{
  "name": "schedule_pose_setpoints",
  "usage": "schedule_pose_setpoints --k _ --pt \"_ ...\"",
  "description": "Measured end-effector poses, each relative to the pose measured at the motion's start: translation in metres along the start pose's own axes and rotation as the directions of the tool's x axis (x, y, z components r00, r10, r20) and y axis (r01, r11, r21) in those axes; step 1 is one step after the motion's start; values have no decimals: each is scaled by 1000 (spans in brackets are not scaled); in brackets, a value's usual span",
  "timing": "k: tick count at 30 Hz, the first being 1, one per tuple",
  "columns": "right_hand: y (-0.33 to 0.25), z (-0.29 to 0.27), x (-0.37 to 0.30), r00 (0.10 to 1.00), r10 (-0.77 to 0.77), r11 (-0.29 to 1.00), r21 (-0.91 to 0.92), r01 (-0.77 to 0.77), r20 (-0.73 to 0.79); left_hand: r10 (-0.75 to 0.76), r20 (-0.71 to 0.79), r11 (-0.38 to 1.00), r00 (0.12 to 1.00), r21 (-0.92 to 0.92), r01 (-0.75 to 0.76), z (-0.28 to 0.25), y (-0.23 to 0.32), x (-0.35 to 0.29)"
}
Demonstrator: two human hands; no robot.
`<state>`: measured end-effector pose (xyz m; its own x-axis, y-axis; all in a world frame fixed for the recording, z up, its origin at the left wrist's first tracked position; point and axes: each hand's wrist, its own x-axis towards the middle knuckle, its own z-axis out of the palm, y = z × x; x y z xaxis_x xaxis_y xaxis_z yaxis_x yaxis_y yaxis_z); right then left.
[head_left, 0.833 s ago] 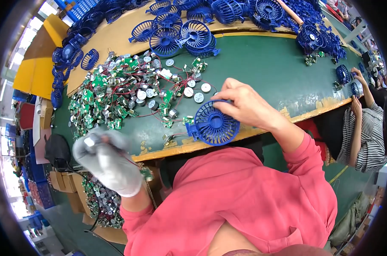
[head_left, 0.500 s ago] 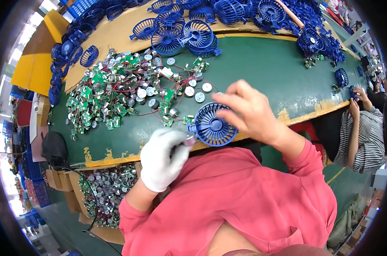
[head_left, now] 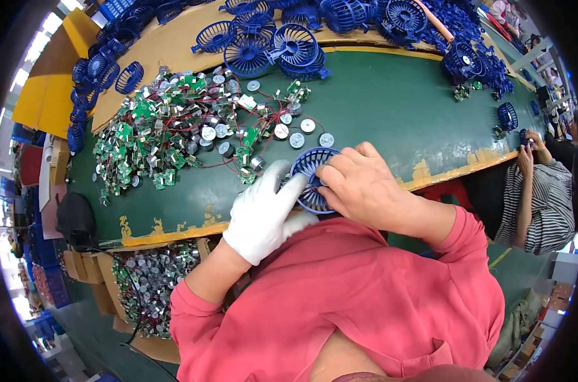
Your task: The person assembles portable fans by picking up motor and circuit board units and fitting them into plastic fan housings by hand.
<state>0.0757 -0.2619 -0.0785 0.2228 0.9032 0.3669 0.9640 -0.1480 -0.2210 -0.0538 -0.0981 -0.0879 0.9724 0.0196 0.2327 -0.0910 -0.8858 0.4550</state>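
Observation:
At the table's near edge, a round blue slatted fan housing (head_left: 306, 162) lies between my two hands. My left hand (head_left: 263, 213), in a white glove, grips its left side, with fingers reaching over the rim. My bare right hand (head_left: 368, 188) is closed at the housing's right side, its fingertips bent into the middle. Whatever sits under those fingertips is hidden. Just beyond the housing lie several round silver motors (head_left: 296, 140), and to the left spreads a heap of green circuit boards (head_left: 142, 137) with motors and red wires.
Blue fan housings (head_left: 247, 54) pile up along the far side on cardboard (head_left: 174, 41). Below the table's left edge stands a carton of motors and boards (head_left: 158, 286). A black rounded object (head_left: 75, 219) sits at the left corner. Another person in a striped top (head_left: 540, 207) works at the right.
My left hand has moved right and up onto the housing; the motor it held is now out of sight. My right hand has come down and closed at the housing, which is tilted more.

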Motion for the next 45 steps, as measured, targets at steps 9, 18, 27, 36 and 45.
schedule_pose_setpoints --k 9,18,27,36,45 --pt "10 -1 12 980 -69 998 6 69 185 105 -83 988 991 122 -95 1 -6 -5" --pt "18 1 16 975 -119 991 81 106 185 147 -140 974 979 190 -119 7 -5 -5" --pt "13 1 17 971 -106 994 0 109 216 130 -157 980 979 172 -102 9 -3 -5" --pt "9 2 12 981 -144 989 1 145 134 90 -223 992 971 102 -69 5 -2 -12" --pt "-50 -82 -1 986 -159 -154 988 33 -58 -224 -437 930 871 -363 57 -21 -17 -29"
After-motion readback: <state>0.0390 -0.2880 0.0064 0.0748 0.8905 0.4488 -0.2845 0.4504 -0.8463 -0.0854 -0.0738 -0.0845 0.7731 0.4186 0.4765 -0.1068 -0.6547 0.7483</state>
